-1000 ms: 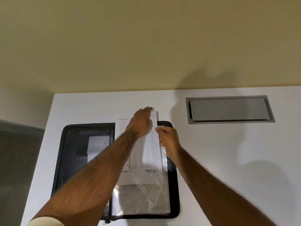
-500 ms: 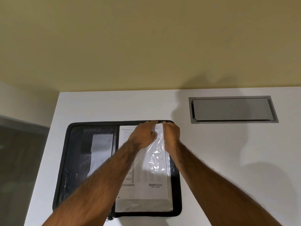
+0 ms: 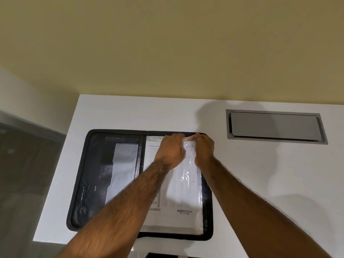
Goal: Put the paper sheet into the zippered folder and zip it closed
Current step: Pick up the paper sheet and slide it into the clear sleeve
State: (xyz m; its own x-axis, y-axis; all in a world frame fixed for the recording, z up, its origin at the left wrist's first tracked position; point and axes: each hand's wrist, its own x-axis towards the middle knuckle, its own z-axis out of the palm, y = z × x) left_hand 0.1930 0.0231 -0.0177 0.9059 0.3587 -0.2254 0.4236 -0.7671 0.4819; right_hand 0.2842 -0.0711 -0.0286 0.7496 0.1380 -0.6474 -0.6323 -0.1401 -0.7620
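Note:
A black zippered folder [image 3: 83, 183] lies open flat on the white table. A printed paper sheet [image 3: 183, 198] lies in the clear plastic sleeve [image 3: 188, 172] on the folder's right half. My left hand [image 3: 170, 149] presses on the sheet's top part and pinches the sleeve's top edge. My right hand [image 3: 203, 148] pinches the same top edge just to the right, the fingertips of both hands almost touching. The folder's left half shows dark pockets and a grey reflective strip. The zipper pull is not visible.
A grey hinged cable flap [image 3: 275, 126] is set flush into the white table [image 3: 260, 174] at the back right. The table ends at a yellow wall behind and at an edge on the left, above a dark floor.
The sheet has slid down fully into the sleeve; its top no longer sticks out past the folder. Both hands came together at the sleeve's top edge.

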